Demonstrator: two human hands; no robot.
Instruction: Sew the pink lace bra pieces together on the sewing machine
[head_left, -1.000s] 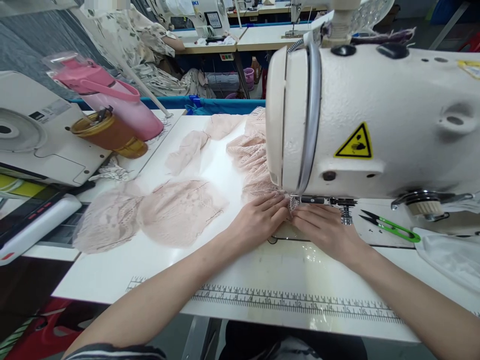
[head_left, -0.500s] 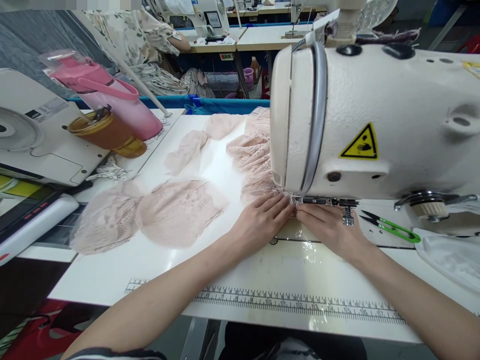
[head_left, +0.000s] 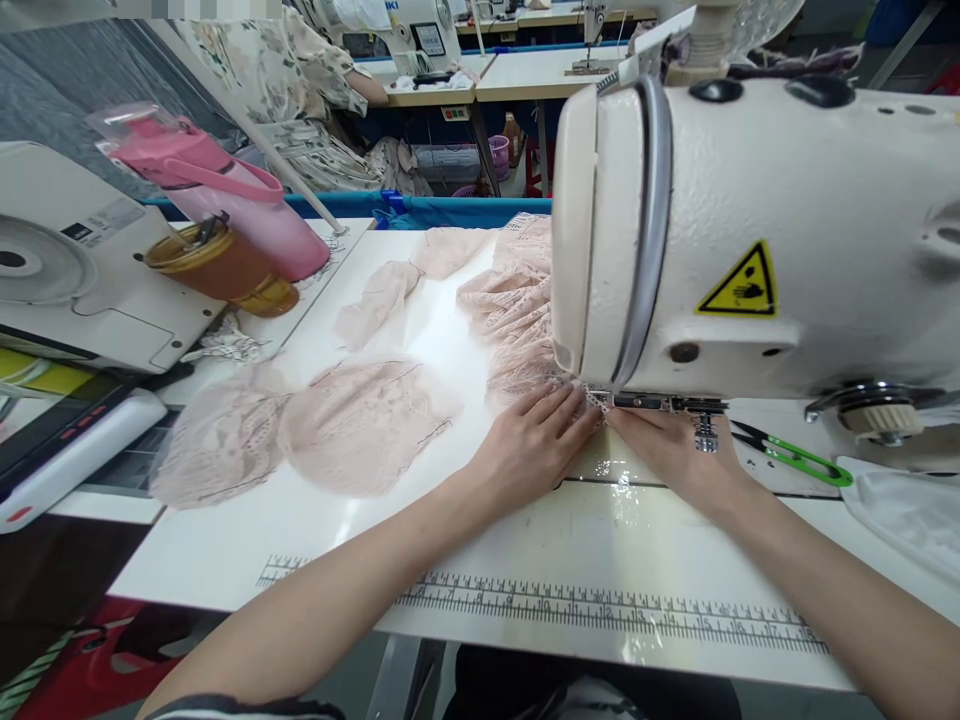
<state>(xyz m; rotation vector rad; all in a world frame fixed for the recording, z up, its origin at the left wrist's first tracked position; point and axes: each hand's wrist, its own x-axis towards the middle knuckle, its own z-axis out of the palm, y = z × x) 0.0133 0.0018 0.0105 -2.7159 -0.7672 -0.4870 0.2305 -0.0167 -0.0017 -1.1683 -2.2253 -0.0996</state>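
Observation:
Pink lace fabric (head_left: pixel 517 310) lies gathered on the white table, running under the head of a sewing machine (head_left: pixel 757 200). My left hand (head_left: pixel 529 440) rests on the fabric's near edge, left of the presser foot, fingers stretched forward and lying flat. Just right of it, my right hand (head_left: pixel 671 450) sits under the machine head beside the needle area. Its fingers are mostly hidden behind the machine parts, and its grip cannot be made out. More lace pieces (head_left: pixel 367 425) lie spread to the left.
Green thread snips (head_left: pixel 802 460) and a white cloth (head_left: pixel 907 510) lie at the right. A pink bottle (head_left: pixel 225 190) and an amber cup (head_left: pixel 225 265) lean at the left. A ruler scale (head_left: pixel 600 605) runs along the table's front edge. Another person's sleeve (head_left: pixel 322 60) shows behind.
The whole view has shifted, with the scene slightly further right. My left hand has its fingers a little nearer the presser foot; my right hand's fingers are more hidden under the machine.

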